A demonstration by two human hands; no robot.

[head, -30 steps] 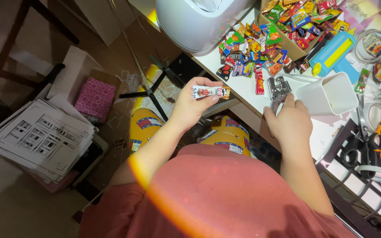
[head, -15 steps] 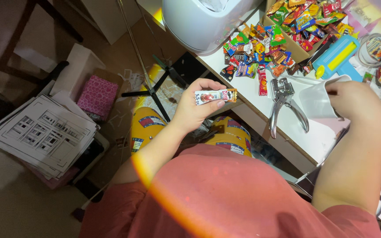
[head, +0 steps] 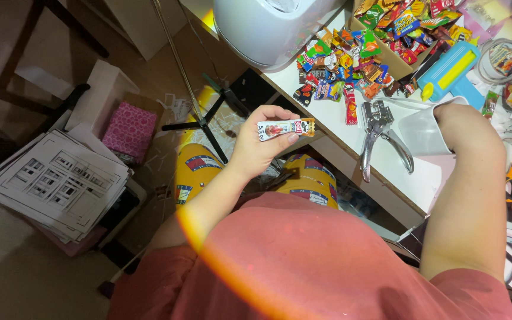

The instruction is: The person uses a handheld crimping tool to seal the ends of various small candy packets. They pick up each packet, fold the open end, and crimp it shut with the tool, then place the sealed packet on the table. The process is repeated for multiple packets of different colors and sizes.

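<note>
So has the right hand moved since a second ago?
Yes. The right hand has gone from beside the metal pliers rightward to the white plastic cup, reaching into its opening, fingers hidden inside.

Glossy foil packet (head: 285, 128), shiny metal pliers (head: 380, 133)

The person's left hand (head: 262, 142) is raised at about ten o'clock from the chest, palm turned up toward the face, thumb and fingertips (head: 292, 138) pinched together around something small. Its forearm runs back toward seven o'clock, bent at the elbow. The right hand (head: 460, 121) reaches out toward one o'clock, back of the hand up and fingers curled downward out of sight, the bare forearm stretching straight from the shoulder at five o'clock.
</note>
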